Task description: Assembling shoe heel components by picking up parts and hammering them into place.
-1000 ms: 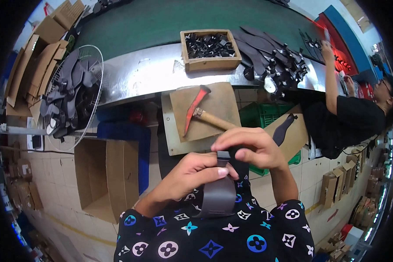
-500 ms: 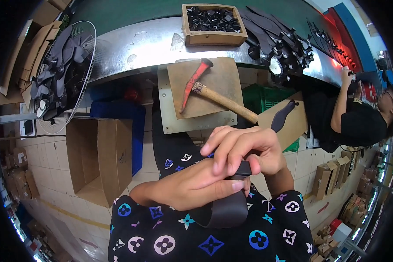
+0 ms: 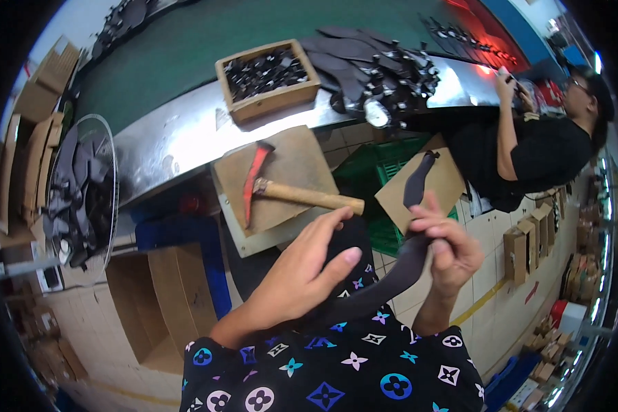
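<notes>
A long table (image 3: 185, 75) with a green top and a metal near edge crosses the far side. On its near side lies a brown pad (image 3: 299, 165), left of centre. Farther right, a sheet of card (image 3: 443, 185) carries a dark strip of its own. The held strip (image 3: 395, 275), dark and curved, lies over the lap; its long axis runs from far right to near left, its lower end blurred. The hammer (image 3: 309, 196) rests on the pad, head to the left, handle pointing right and a little nearer. The right hand (image 3: 450, 254) pinches the held strip's far-right end between thumb and fingers. The left hand (image 3: 305, 275) is spread with nothing visibly grasped, its fingertips just beside the handle's end; whether they touch, I cannot tell.
</notes>
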Action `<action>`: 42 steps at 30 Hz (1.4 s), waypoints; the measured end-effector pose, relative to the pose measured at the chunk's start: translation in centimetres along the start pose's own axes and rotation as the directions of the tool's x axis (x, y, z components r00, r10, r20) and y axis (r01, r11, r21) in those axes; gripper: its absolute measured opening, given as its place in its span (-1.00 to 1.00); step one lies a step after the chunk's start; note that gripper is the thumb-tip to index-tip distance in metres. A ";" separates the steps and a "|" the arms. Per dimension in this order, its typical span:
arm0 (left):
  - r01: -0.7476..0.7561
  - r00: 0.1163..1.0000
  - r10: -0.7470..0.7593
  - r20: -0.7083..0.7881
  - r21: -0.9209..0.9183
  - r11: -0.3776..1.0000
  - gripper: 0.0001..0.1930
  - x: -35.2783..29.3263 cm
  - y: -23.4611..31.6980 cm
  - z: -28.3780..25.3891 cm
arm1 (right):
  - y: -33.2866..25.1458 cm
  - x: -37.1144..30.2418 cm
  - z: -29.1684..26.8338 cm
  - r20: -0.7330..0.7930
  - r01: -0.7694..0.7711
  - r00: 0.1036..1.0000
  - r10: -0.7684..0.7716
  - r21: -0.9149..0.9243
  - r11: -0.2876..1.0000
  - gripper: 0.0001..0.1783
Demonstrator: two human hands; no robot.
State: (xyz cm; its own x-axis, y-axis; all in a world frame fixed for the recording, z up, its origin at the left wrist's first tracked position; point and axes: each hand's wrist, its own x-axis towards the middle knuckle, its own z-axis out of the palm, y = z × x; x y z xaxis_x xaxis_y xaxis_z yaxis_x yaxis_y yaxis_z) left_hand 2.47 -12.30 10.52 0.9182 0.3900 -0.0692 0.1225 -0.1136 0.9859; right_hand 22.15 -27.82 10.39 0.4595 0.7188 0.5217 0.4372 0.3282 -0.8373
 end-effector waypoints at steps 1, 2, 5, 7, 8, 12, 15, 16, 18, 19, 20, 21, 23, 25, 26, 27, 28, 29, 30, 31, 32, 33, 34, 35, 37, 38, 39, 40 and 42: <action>0.014 1.000 -0.012 0.015 -0.114 0.993 -0.44 0.5 -0.1 0.2 | 0.5 -0.8 -2.3 -0.102 0.019 0.994 -0.034 -0.138 0.990 -0.76; 0.004 1.000 0.000 0.031 -0.106 0.994 -0.44 0.8 -0.2 0.4 | 0.7 -1.3 -4.1 -0.155 -0.034 0.988 -0.006 -0.255 0.966 -0.76; 0.018 1.000 -0.014 0.028 -0.173 0.985 -0.43 2.2 -0.5 1.2 | 1.5 -2.3 -7.2 -0.281 -0.176 0.958 0.058 -0.418 0.891 -0.77; 0.041 0.998 -0.032 0.057 -0.168 0.985 -0.44 3.4 -0.6 2.0 | 2.2 -2.8 -8.1 -0.244 -0.236 0.955 0.167 -0.287 0.928 -0.75; 0.050 0.993 -0.036 0.112 -0.129 0.990 -0.43 3.9 -0.6 2.4 | 1.7 -2.4 -7.0 -0.150 -0.201 0.975 0.165 -0.268 0.942 -0.74; 0.189 0.917 -0.013 0.399 -0.405 0.895 -0.39 5.1 -1.5 3.6 | 2.4 0.2 -1.4 0.221 -0.179 0.962 0.161 0.068 0.981 -0.67; 0.022 0.989 0.022 0.145 -0.296 0.955 -0.62 4.5 -1.9 2.9 | 3.6 0.7 0.0 0.359 -0.123 0.931 0.067 0.136 0.983 -0.64; 0.062 0.996 -0.040 0.081 -0.288 0.956 -0.78 4.0 -1.3 2.7 | 3.2 0.9 0.5 0.379 -0.130 0.923 0.060 0.160 0.979 -0.60; 0.155 0.981 -0.126 0.149 -0.200 0.968 -0.80 2.8 -0.5 1.6 | 3.4 -0.1 1.3 0.440 -0.234 0.892 0.105 0.250 0.940 -0.52; 0.226 0.958 -0.200 0.207 -0.109 0.968 -0.80 2.1 -0.4 1.2 | 3.4 -0.8 1.9 0.465 -0.304 0.876 0.129 0.324 0.896 -0.50; 0.191 0.972 -0.176 0.152 -0.090 0.977 -0.82 1.1 -0.8 1.4 | 3.2 -1.2 2.2 0.495 -0.373 0.855 0.154 0.379 0.847 -0.46; 0.210 0.970 -0.195 0.146 -0.094 0.973 -0.82 0.4 -0.7 1.5 | 2.9 -1.6 2.7 0.508 -0.408 0.843 0.178 0.387 0.827 -0.44; 0.121 0.988 -0.108 0.115 -0.118 0.986 -0.84 -0.8 -0.5 1.5 | 2.6 -2.5 3.2 0.532 -0.441 0.828 0.180 0.419 0.794 -0.42; 0.162 0.980 -0.143 0.136 -0.137 0.977 -0.86 -1.7 -0.5 1.4 | 2.2 -2.8 3.8 0.541 -0.448 0.821 0.181 0.417 0.791 -0.41; 0.174 0.976 -0.150 0.159 -0.148 0.974 -0.85 -2.1 -0.6 1.3 | 2.0 -2.9 4.0 0.549 -0.443 0.818 0.171 0.413 0.796 -0.40; 0.184 0.971 -0.154 0.182 -0.159 0.970 -0.84 -2.4 -0.7 1.2 | 1.6 -3.0 4.1 0.547 -0.447 0.819 0.176 0.412 0.794 -0.40; 0.186 0.970 -0.156 0.184 -0.161 0.969 -0.84 -2.7 -0.8 1.1 | 1.3 -3.0 4.3 0.550 -0.473 0.810 0.204 0.407 0.782 -0.42; 0.192 0.970 -0.157 0.186 -0.185 0.964 -0.84 -2.9 -1.0 1.1 | 0.9 -3.0 4.5 0.552 -0.498 0.801 0.231 0.400 0.769 -0.43; 0.196 0.970 -0.157 0.188 -0.210 0.958 -0.84 -3.1 -1.2 1.1 | 0.4 -3.0 4.6 0.551 -0.498 0.801 0.234 0.398 0.770 -0.43; 0.200 0.970 -0.159 0.186 -0.232 0.952 -0.84 -3.2 -1.3 1.0 | -0.1 -3.0 4.8 0.540 -0.549 0.786 0.300 0.388 0.740 -0.49; 0.200 0.970 -0.158 0.185 -0.233 0.952 -0.84 -3.3 -1.4 1.0 | -0.5 -2.9 4.9 0.528 -0.598 0.766 0.366 0.378 0.707 -0.55; 0.189 0.971 -0.150 0.184 -0.218 0.957 -0.84 -3.2 -1.5 1.1 | -0.9 -2.8 5.0 0.528 -0.597 0.767 0.366 0.377 0.708 -0.55; 0.179 0.973 -0.143 0.181 -0.203 0.963 -0.85 -3.2 -1.4 1.2 | -1.3 -2.5 5.0 0.519 -0.599 0.759 0.394 0.318 0.734 -0.62; 0.179 0.974 -0.143 0.178 -0.202 0.963 -0.85 -3.1 -1.5 1.5 | -1.4 -2.4 5.1 0.508 -0.600 0.751 0.422 0.258 0.757 -0.68; 0.109 0.992 -0.094 0.081 -0.221 0.969 -0.84 -2.7 -1.5 2.0 | -1.5 -2.5 5.1 0.500 -0.654 0.722 0.478 0.269 0.707 -0.71; 0.107 0.993 -0.092 0.077 -0.219 0.970 -0.84 -2.6 -1.5 2.0 | -1.5 -2.4 5.1 0.492 -0.704 0.689 0.532 0.280 0.653 -0.74; 0.135 0.990 -0.121 0.079 -0.222 0.966 -0.84 -2.5 -1.7 1.9 | -1.3 -2.3 5.2 0.497 -0.702 0.690 0.527 0.281 0.654 -0.74; 0.159 0.986 -0.144 0.082 -0.227 0.961 -0.84 -2.5 -2.0 1.9 | -1.0 -2.4 5.4 0.507 -0.742 0.660 0.555 0.321 0.589 -0.75; 0.184 0.983 -0.169 0.078 -0.272 0.944 -0.84 -3.0 -2.8 1.9 | -0.5 -2.4 5.7 0.559 -0.779 0.621 0.550 0.363 0.510 -0.71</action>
State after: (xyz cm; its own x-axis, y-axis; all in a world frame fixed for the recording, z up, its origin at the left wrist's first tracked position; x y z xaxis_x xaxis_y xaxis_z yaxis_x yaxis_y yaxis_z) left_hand 0.08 -14.93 7.70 0.9109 0.3311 -0.2461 0.1819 0.2133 0.9599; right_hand 16.42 -26.26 8.59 0.0932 0.9692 -0.2278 -0.4158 -0.1700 -0.8934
